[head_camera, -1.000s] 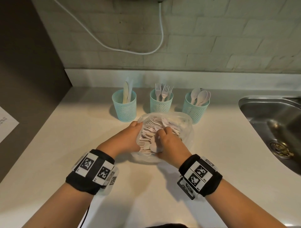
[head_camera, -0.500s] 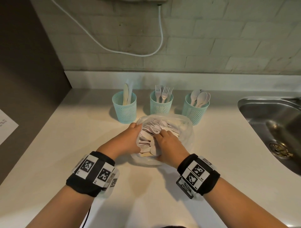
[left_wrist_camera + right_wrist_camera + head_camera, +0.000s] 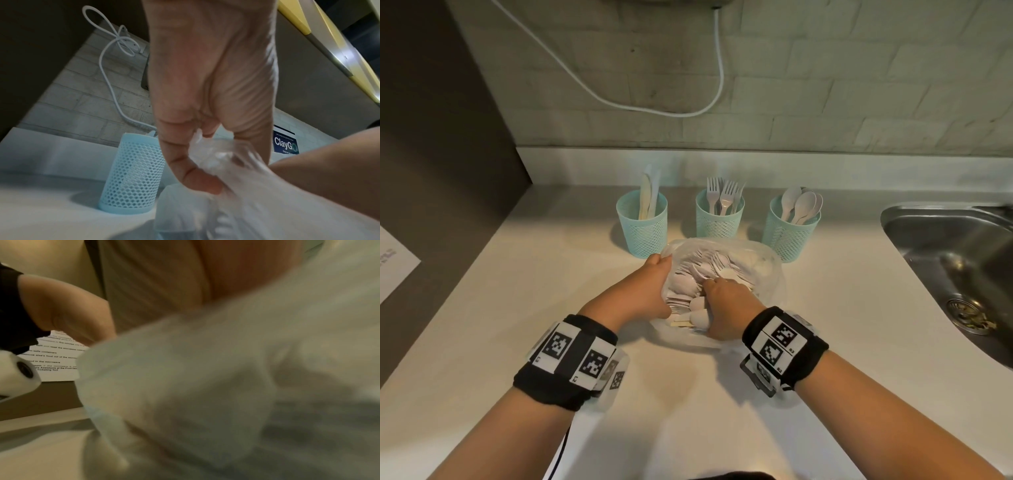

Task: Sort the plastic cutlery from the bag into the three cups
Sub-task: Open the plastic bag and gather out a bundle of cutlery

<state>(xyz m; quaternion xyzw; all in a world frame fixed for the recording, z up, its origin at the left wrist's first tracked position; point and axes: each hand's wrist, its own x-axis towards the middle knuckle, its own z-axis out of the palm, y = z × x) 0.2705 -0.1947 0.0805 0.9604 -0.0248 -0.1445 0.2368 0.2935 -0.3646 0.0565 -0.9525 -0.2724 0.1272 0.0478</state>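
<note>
left hand (image 3: 650,287) still pinches bag (image 3: 763,260) rim | right hand (image 3: 726,308) dug deeper, fingers' grasp unclear

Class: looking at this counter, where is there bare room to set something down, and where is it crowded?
Free: the white counter left of the knife-holding teal mesh cup, and between the clear plastic bag and steel sink. Crowded: the three cups, bag and both hands at centre.

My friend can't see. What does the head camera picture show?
Two hands dig in a clear bag of plastic cutlery: left hand holds its edge, right hand reaches inside. Behind stand three teal cups holding knives, forks, spoons.
</note>
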